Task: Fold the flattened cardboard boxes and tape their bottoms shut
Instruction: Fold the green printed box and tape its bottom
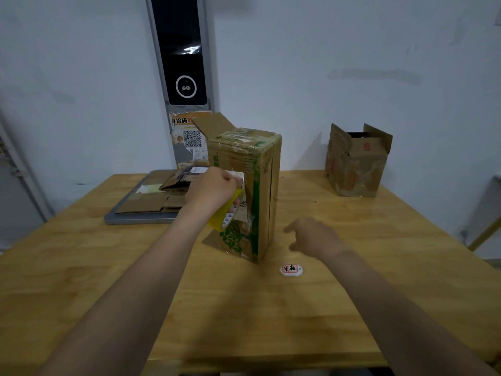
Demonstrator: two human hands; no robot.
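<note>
Tall box [267,191] stands on end mid-counter [271,321]. Its upper end is closed, with glossy tape across the flaps. One brown flap sticks up just behind that end; I can't tell if it belongs to this box.

Left hand [211,189] is curled round a yellow tape roll [225,213] and holds it against the box's near face, about halfway down. A bit of clear film shows at the fingers, so the strip probably runs down from the closed end, though blur hides the join.

Right hand [314,237] holds nothing. Its fingers are loosely bent and it hovers just right of the box's lower corner without touching it. It is motion-blurred.

Second box [355,164] sits well behind and to the right of the tall box. It is folded up with its flaps open on top and its bottom is hidden. It looks finished, but I can't confirm it is taped.

Grey tray [135,219] lies left of the tall box with flat cardboard [146,203] stacked in it. Round white sticker [291,269] is on the counter just in front of the tall box.

Progress, as a judgement:
- One box is likely done.
- The tall box is folded and late in its taping. The strip end needs pressing down and cutting, then the box goes aside.
- The flats in the tray are not yet folded or taped, so a fair share of the task is left.
</note>
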